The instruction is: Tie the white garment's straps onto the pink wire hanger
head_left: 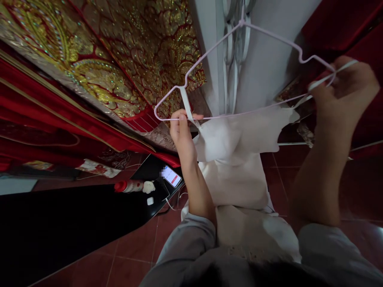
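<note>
A pale pink clothes hanger (271,35) hangs in front of me, hook end up. Below its lower bar drops a white dress (230,139) with thin straps. One strap (186,103) runs over the hanger's left shoulder notch. My left hand (183,129) is closed there, pinching the lower bar beside that strap. At the hanger's right end, my right hand (344,85) grips the other strap (320,83), which is stretched around the fingers and the hanger's tip. Some of the right fingers are hidden behind the hand.
Red and gold embroidered garments (98,52) hang close on the left. Behind the hanger is a grey metal lattice (229,71). A black table (74,223) at lower left holds a lit phone (172,176), a red-capped bottle (128,186) and a small white case (150,201). Red tiles cover the floor.
</note>
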`<state>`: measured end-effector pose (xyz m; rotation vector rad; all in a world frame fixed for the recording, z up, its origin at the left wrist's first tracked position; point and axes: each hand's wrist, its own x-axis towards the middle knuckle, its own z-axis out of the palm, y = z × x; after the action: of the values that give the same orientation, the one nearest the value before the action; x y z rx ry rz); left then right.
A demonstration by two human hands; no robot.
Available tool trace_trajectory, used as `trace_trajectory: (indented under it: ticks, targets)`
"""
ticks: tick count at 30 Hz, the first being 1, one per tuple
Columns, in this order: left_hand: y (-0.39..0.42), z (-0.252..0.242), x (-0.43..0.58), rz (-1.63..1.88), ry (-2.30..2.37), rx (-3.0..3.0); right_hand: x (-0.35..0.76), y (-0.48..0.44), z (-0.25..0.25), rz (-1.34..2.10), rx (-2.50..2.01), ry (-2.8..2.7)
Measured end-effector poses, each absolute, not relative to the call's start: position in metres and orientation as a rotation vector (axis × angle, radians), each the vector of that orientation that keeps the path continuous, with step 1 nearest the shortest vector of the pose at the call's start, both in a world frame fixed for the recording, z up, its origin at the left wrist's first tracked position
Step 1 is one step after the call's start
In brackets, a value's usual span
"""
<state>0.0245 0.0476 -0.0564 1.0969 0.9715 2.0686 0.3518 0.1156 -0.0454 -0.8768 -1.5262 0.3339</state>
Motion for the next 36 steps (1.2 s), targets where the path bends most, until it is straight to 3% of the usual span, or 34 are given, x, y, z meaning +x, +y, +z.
trace_trajectory:
  ticks: [8, 20, 29, 36]
  targets:
    - [0.049, -0.059, 0.025, 2.031, 0.993, 1.061, 0.300, 0.077, 0.022, -0.110, -1.390, -1.807]
    - [0.050, -0.066, 0.031, 2.092, 1.118, 1.134, 0.224, 0.046, -0.074, 0.115, -1.118, -1.960]
    - [0.002, -0.035, 0.021, 1.700, 1.350, 1.344, 0.226, 0.046, -0.079, 0.237, -1.255, -1.886]
    - [0.018, 0.005, 0.001, 1.868, 0.897, 1.203, 0.226, 0.049, -0.087, 0.160, -1.033, -1.873]
